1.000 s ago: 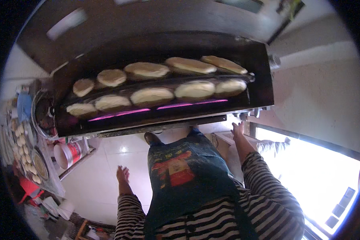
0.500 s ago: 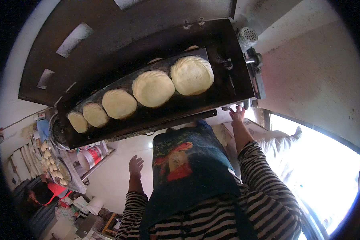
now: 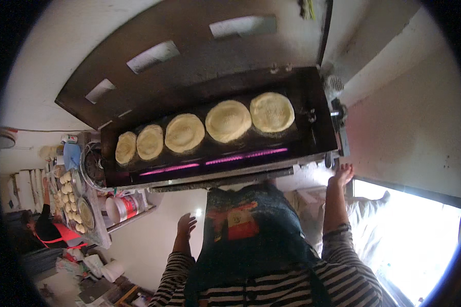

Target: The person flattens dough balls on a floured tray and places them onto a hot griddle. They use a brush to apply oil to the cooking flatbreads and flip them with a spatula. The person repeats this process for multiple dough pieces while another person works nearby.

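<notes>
A row of several round, pale flatbreads lies inside a long, dark metal oven. Each has a raised rim and a pressed middle. Pinkish-purple burner strips glow along the oven's front side. Off the oven's front right corner, my right hand is raised with fingers stretched, near a dark knob-like part; nothing shows in it. Below the oven, left of my dark apron, my left hand hangs open and holds nothing.
The oven's lid with its cut slots stands raised behind. At left, a table bears several dough pieces, with a red-and-white bucket beside it. Another person in a red apron is beyond. Bright daylight enters at right.
The breads now lie flat and apart, where before they sat close together on a sloping surface. The glowing strips have come into sight. My right hand has moved right; the view has shifted.
</notes>
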`<action>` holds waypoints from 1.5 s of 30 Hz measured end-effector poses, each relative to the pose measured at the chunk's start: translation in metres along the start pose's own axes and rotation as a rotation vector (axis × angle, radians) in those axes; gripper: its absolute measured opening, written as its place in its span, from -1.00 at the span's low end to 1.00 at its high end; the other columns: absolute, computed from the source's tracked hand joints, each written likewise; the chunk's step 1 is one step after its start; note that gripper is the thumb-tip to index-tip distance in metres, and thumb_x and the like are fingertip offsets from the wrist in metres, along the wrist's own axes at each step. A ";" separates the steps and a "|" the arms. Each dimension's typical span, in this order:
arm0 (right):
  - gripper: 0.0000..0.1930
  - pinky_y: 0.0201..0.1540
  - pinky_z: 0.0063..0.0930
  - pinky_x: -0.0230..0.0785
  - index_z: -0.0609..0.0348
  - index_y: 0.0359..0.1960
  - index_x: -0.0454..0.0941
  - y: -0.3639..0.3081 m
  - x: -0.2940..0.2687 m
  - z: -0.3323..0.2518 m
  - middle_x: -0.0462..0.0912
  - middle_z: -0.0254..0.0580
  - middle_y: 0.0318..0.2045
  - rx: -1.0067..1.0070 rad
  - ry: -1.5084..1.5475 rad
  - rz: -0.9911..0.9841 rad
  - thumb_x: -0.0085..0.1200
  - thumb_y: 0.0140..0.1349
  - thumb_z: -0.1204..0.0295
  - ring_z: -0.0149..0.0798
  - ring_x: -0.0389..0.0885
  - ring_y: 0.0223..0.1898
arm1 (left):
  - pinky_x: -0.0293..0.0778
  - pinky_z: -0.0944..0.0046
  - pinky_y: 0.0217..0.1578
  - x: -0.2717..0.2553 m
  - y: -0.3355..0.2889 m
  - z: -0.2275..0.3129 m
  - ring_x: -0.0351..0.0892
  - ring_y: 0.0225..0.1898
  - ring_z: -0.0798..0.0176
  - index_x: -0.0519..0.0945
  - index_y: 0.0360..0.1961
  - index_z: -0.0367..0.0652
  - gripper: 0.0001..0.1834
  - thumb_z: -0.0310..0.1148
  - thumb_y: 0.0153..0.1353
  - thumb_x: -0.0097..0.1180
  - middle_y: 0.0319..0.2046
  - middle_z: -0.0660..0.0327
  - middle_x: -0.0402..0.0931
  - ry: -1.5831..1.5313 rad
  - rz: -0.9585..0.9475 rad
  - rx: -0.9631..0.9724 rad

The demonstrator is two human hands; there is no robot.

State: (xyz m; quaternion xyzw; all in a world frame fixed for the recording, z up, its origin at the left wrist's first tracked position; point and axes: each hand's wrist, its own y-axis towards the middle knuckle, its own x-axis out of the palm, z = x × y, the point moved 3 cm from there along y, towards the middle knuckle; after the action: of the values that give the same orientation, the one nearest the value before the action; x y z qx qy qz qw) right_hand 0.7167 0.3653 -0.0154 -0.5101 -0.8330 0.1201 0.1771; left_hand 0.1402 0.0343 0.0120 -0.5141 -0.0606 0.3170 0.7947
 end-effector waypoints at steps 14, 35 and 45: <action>-0.47 0.06 -0.21 0.24 0.30 0.04 0.31 -0.192 0.440 -0.252 0.42 0.14 -0.01 -1.036 -0.674 -0.565 -0.01 0.14 0.16 0.06 0.40 0.02 | 0.41 0.18 -0.27 -0.022 -0.003 -0.077 0.53 -0.21 0.15 0.28 0.09 -0.10 -0.48 -0.07 0.18 -0.08 -0.12 0.09 0.49 -0.270 0.059 0.075; -0.78 -0.56 -0.66 0.10 0.04 -0.38 0.42 -0.081 0.087 -0.161 0.35 -0.43 -0.55 0.053 -0.521 -1.020 -0.08 0.22 0.19 -0.51 0.28 -0.55 | 0.41 0.22 -0.49 -0.014 0.017 -0.132 0.53 -0.42 0.26 0.43 -0.12 -0.08 -0.70 -0.17 0.20 -0.08 -0.31 0.19 0.55 -0.186 0.067 -0.017; -0.79 -0.75 -0.67 0.09 -0.02 -0.47 0.38 -0.115 0.041 -0.056 0.27 -0.52 -0.71 0.090 -0.452 -0.898 -0.17 0.27 0.21 -0.58 0.19 -0.75 | 0.41 0.14 -0.37 0.004 0.031 -0.064 0.53 -0.34 0.19 0.42 -0.06 -0.06 -0.57 -0.01 0.16 0.01 -0.26 0.13 0.54 -0.128 -0.067 0.149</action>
State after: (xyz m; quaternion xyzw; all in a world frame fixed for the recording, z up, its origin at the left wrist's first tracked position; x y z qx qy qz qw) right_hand 0.6300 0.3515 0.0867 -0.0546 -0.9818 0.1753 0.0482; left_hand 0.1572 -0.0047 -0.0452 -0.4299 -0.1047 0.3259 0.8355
